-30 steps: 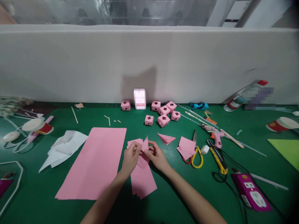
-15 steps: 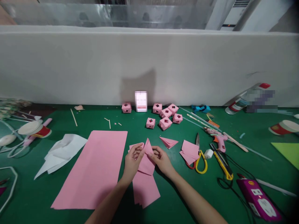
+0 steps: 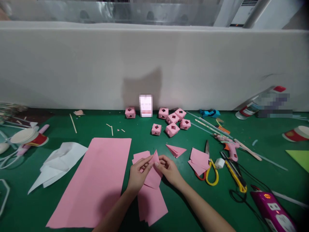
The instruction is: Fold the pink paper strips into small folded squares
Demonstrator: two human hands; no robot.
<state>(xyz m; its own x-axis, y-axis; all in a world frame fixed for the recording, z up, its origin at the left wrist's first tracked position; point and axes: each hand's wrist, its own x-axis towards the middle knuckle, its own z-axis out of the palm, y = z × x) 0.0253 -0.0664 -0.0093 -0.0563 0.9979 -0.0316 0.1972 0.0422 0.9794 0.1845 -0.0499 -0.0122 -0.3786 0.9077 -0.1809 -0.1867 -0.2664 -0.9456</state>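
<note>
Between my two hands is a square of pink paper (image 3: 154, 178), its upper corner folded up into a narrow point. My left hand (image 3: 139, 174) pinches the fold from the left. From the right, my right hand (image 3: 169, 170) grips the same corner between thumb and fingers. Under this sheet lies a loose stack of pink paper squares (image 3: 152, 206), partly covered. Just beyond my right hand rests a folded pink paper triangle (image 3: 176, 150). Left of my left hand is a large pink sheet (image 3: 96, 180).
Several pink paper cubes (image 3: 172, 129) stand near a lit phone (image 3: 146, 105) by the white partition (image 3: 96, 64). Rightward lie pink squares (image 3: 200, 158), yellow-handled scissors (image 3: 212, 175), a glue gun (image 3: 230, 148), a utility knife (image 3: 235, 175) and a purple power strip (image 3: 272, 209). Crumpled white paper (image 3: 59, 164) lies left.
My fingers have closed in on the folded corner, whose two sides now sit closer together. The whole view has shifted slightly, with the table items appearing lower.
</note>
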